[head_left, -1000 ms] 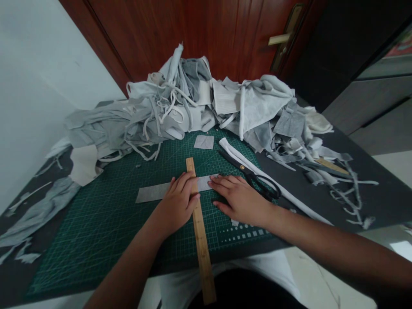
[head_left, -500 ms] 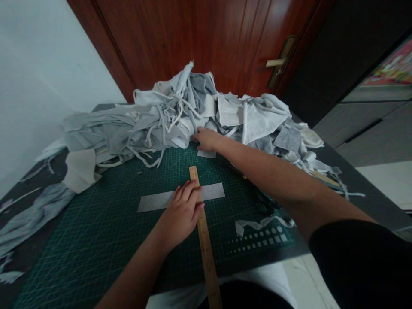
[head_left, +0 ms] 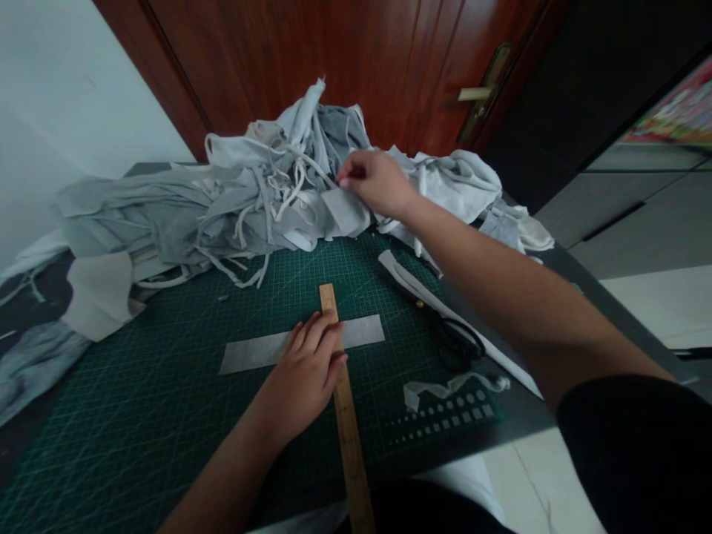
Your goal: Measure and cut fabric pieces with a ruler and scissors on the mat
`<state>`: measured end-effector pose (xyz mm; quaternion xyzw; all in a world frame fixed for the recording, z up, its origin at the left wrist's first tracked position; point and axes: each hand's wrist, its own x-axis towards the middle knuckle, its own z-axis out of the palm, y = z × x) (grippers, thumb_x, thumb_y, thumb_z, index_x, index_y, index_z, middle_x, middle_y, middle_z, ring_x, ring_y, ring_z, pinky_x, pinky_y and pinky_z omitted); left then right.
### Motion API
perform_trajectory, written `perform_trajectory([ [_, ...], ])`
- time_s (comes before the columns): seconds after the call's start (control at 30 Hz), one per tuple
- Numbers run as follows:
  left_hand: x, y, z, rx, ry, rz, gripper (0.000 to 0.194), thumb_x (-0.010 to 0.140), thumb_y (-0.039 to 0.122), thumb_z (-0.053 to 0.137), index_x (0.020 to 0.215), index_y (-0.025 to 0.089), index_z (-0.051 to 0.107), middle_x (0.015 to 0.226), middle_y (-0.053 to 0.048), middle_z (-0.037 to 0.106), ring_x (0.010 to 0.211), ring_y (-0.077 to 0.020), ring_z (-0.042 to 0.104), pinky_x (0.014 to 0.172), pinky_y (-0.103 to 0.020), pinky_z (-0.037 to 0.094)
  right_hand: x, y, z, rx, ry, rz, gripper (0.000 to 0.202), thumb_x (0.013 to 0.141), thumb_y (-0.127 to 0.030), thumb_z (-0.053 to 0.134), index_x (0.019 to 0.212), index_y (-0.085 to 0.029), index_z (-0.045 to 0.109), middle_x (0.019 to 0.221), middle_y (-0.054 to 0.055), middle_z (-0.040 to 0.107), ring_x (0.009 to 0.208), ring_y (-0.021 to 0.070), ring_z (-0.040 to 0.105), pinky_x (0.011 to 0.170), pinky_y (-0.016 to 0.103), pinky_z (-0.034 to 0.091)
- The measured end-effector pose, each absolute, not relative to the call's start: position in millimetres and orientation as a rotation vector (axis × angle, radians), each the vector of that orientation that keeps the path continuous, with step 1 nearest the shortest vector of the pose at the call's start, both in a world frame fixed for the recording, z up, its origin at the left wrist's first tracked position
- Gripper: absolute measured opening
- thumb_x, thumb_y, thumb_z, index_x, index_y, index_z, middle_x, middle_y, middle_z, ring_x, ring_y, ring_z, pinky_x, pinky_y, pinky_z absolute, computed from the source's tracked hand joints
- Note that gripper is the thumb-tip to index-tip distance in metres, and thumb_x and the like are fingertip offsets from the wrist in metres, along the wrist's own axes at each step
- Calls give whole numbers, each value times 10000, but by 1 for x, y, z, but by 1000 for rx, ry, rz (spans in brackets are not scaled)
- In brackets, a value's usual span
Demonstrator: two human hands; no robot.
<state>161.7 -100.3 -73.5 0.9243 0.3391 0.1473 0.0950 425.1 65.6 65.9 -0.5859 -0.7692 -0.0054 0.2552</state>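
My left hand [head_left: 308,378] presses a wooden ruler [head_left: 348,423] down, fingers laid over it near its far end. Under the ruler, a grey fabric strip [head_left: 364,331] lies crosswise on the green cutting mat [head_left: 167,400]; my fingers hide its middle. At the edge of the fabric heap, my right hand [head_left: 375,182] is closed, thumb and fingertips pinched on the top of a small grey fabric piece [head_left: 345,213]. Black-handled scissors [head_left: 464,341] lie to the right on the mat, with a long whitish strip [head_left: 406,278] alongside.
Grey and white fabric scraps [head_left: 167,208] are heaped along the back, against a brown wooden door [head_left: 289,52]. A crumpled pale ribbon [head_left: 445,389] rests near the mat's front right. Beige cloth [head_left: 103,293] lies on the left, near a white wall [head_left: 72,81].
My right hand has lifted from the mat's back edge up over the heap, bringing the small grey fabric piece with it. My left hand keeps its place on the ruler. The view has shifted slightly.
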Motion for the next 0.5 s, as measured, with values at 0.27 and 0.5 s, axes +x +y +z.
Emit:
perform_trajectory([
  [0.27,162,-97,-75,2756,976,489,385,1047,309,448,1408,198,525,1489,-126,546,1425,-329,495,1190,-579,429,496,26,77,-2115,-2301,-253,214,847,-34,645,988,-83,799,1006,153,782,1043,309,720,918,453,531],
  [0.5,163,-96,-75,2743,989,448,391,1047,306,444,1418,204,516,1490,-125,540,1425,-331,492,1187,-592,429,437,41,1,-1729,-2510,-3,322,936,-160,536,1166,-115,757,1199,172,731,1136,303,656,988,430,495],
])
